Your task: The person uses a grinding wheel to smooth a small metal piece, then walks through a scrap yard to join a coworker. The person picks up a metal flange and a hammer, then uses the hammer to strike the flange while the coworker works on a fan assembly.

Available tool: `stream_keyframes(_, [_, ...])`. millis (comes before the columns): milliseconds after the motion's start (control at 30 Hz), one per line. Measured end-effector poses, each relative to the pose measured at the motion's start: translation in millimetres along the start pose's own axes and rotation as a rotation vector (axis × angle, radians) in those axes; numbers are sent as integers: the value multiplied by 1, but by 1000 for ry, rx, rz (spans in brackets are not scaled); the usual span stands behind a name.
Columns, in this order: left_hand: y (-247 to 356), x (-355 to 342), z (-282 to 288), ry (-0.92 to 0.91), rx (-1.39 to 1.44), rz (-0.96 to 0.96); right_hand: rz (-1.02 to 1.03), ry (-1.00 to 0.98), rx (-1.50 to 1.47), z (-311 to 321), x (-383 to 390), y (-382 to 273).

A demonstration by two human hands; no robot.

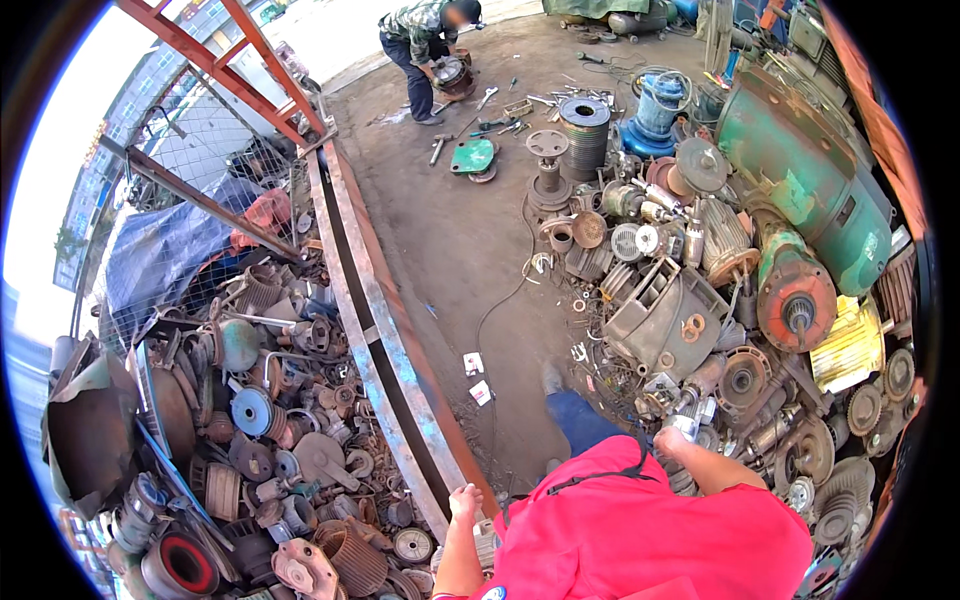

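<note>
Loosely curled, the left hand [466,503] is beside a painted steel beam [418,405]; whether it holds anything is unclear. The right hand [669,441] meets a silver metal part [685,424] in the motor-scrap pile [655,322], its grip indistinct. Beyond, a co-worker [412,48] stoops.

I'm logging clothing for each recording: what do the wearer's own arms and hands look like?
The left hand and right hand show no gloves, and the forearms are uncovered. The clothing is a bright pinkish-red top with a blue-and-white badge on its left side. Finer hand details are too small to tell.
</note>
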State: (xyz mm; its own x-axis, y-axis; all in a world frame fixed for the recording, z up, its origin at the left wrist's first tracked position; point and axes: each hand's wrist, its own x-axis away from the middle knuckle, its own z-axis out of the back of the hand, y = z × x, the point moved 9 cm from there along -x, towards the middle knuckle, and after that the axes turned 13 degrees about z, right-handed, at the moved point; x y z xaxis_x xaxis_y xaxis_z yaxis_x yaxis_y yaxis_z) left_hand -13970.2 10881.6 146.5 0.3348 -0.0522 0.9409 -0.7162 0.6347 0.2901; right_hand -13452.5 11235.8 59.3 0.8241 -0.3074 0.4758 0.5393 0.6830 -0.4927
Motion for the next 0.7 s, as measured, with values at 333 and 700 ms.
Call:
stream_keyframes(333, [161, -21, -12, 62, 145, 74, -558, 370, -760, 332, -263, -34])
stream_keyframes(700, [372, -114, -21, 178, -277, 78, -676, 465, -894, 400, -413, -25])
